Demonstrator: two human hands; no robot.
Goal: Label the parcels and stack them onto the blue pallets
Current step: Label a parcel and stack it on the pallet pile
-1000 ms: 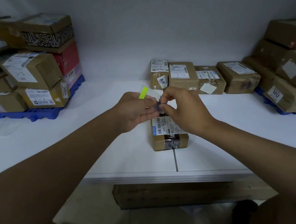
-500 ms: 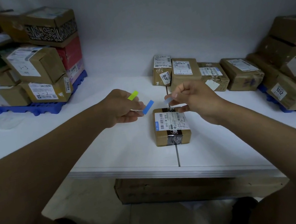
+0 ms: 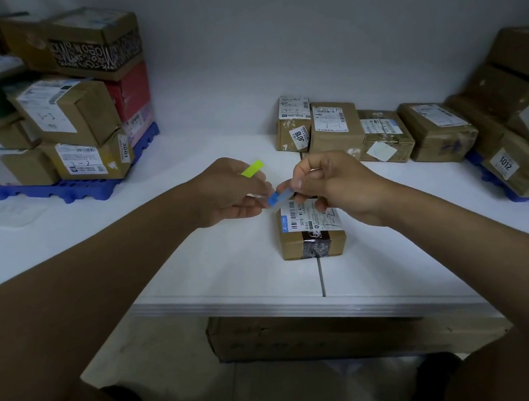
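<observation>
A parcel (image 3: 310,227) lies at the table's (image 3: 198,273) centre; loaded pallet (image 3: 81,191) at ten o'clock, parcel row (image 3: 377,134) at one, another stack (image 3: 528,124) at three.

- White table (image 3: 225,269): a dark seam runs from its front edge back under the near box.
- Near box (image 3: 310,227): lies on the table over that seam, close to the front edge, printed label on top.
- Row of four boxes (image 3: 373,129): behind the near box, along the wall, touching one another.
- Left pallet (image 3: 81,189): blue, far left of the near box, at the table's back, loaded with stacked boxes.
- Right pallet (image 3: 495,177): blue, to the right of the near box, mostly hidden under stacked boxes.
- Pale sheet (image 3: 10,214): flat on the table, in front of the left pallet.
- Floor (image 3: 165,372): a long cardboard box (image 3: 312,335) lies on it under the table.
</observation>
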